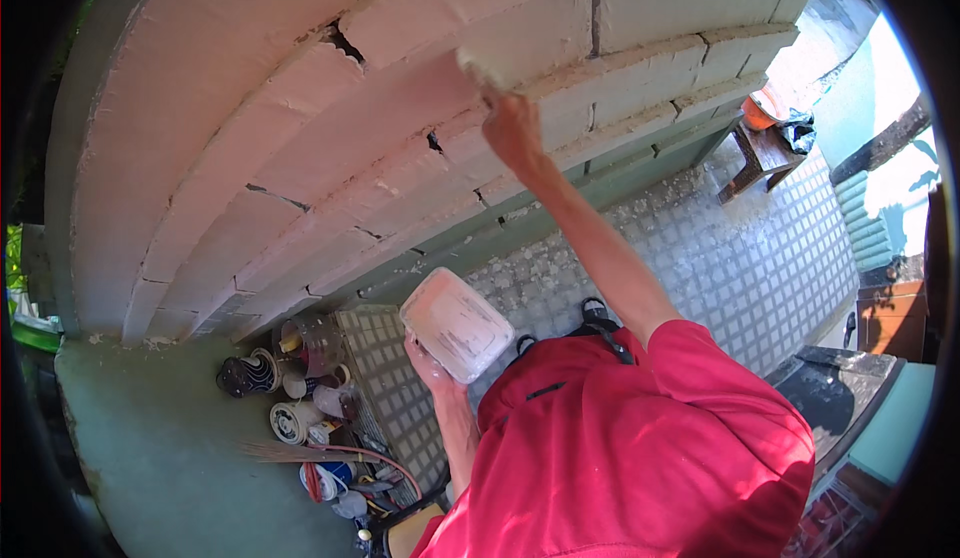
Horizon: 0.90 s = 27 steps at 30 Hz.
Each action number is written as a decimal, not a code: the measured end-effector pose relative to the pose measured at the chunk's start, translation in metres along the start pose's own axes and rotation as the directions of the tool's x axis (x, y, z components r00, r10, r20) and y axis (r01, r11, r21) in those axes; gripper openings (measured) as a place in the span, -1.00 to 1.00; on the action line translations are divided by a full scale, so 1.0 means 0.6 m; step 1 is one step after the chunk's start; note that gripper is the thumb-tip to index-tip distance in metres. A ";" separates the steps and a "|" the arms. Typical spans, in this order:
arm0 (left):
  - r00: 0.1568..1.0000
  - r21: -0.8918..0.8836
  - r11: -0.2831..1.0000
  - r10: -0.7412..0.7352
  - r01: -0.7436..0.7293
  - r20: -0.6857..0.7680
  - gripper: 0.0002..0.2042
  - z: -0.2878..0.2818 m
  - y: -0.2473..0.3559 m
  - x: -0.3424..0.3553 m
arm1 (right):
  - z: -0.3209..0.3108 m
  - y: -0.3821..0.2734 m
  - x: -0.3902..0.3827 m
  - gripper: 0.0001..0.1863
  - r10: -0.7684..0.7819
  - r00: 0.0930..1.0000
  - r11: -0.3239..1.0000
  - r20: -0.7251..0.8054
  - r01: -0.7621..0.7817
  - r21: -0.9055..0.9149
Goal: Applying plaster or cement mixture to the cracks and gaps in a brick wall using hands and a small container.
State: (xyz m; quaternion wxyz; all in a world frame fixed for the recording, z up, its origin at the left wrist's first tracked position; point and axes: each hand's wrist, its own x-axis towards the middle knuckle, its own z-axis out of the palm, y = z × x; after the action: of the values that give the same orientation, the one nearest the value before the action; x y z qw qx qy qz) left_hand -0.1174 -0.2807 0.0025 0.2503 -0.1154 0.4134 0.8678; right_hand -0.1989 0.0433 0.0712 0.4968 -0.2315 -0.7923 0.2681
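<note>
My right hand (512, 130) is closed round the handle of a paintbrush (480, 70), and the brush's pale bristles meet the block wall (540, 38). Off-white with a pinkish tint, the wall has stepped ledges, dark gaps and cracks between its blocks. Lower down, in front of my body, my left hand (425, 363) grips a rectangular plastic tub (458, 325) from its left side and underneath. Pale paint coats the tub's inside; how deep it lies I cannot tell. The fingers under the tub are mostly hidden.
Tubs, cans and tools (300, 418) crowd the lower left by a green wall (150, 438). A wooden stool (760, 158) bearing an orange bucket (765, 108) stands at the upper right. Patterned tiles (720, 258) cover the floor. A dark-topped box (830, 393) is at the right.
</note>
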 end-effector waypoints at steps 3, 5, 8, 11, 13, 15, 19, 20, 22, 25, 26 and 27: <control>1.000 -0.014 1.000 0.012 -0.012 -0.020 -0.61 0.019 0.009 -0.007 | 0.010 -0.001 -0.018 -0.42 -0.059 0.993 0.996 0.101 0.052 0.070; 0.999 -0.021 0.999 0.027 -0.027 0.026 -0.61 0.017 0.016 -0.008 | 0.007 0.006 -0.015 -0.34 -0.026 0.978 0.998 0.205 0.014 0.061; 0.998 -0.056 0.997 0.058 -0.060 -0.034 -0.60 0.001 0.019 -0.023 | -0.032 0.038 0.004 -0.47 0.176 0.984 0.978 -0.011 -0.176 -0.114; 0.997 -0.104 0.993 0.051 -0.057 -0.063 -0.60 -0.017 0.017 -0.029 | -0.041 0.059 0.016 -0.49 0.215 0.972 0.963 -0.096 -0.227 -0.143; 0.995 -0.095 0.994 0.050 -0.058 -0.090 -0.60 -0.017 0.020 -0.035 | -0.011 0.053 0.004 -0.50 0.193 0.970 0.966 -0.150 -0.214 -0.142; 0.991 -0.086 0.994 0.055 -0.066 -0.121 -0.60 -0.021 0.022 -0.035 | 0.030 0.014 -0.012 -0.49 0.220 0.971 0.966 -0.094 -0.230 -0.115; 0.994 -0.095 0.992 0.070 -0.077 -0.079 -0.61 -0.028 0.034 -0.027 | 0.092 -0.075 -0.049 -0.46 0.219 0.976 0.970 0.004 -0.217 -0.112; 0.996 -0.091 0.993 0.067 -0.073 -0.063 -0.60 -0.029 0.037 -0.024 | 0.104 -0.093 -0.058 -0.45 0.171 0.985 0.985 0.028 -0.169 -0.039; 0.997 -0.090 0.994 0.064 -0.068 -0.046 -0.60 -0.031 0.045 -0.018 | 0.115 -0.108 -0.070 -0.44 0.119 0.992 0.992 0.043 -0.120 0.032; 0.997 -0.088 0.994 0.065 -0.069 -0.040 -0.59 -0.038 0.059 -0.016 | 0.121 -0.112 -0.074 -0.42 -0.091 0.995 0.980 0.050 0.080 0.180; 0.996 -0.087 0.994 0.068 -0.073 -0.053 -0.58 -0.044 0.063 -0.017 | 0.111 -0.099 -0.068 -0.43 0.000 0.997 0.996 0.081 -0.007 0.086; 0.996 -0.092 0.993 0.073 -0.077 -0.052 -0.58 -0.050 0.069 -0.017 | 0.099 -0.085 -0.061 -0.43 0.092 0.991 0.996 0.102 -0.091 -0.010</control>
State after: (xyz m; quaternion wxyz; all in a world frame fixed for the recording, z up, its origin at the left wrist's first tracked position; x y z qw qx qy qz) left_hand -0.1307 -0.3294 0.0150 0.2018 -0.1324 0.3819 0.8921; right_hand -0.2435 -0.0294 0.0590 0.4421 -0.2550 -0.8060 0.2999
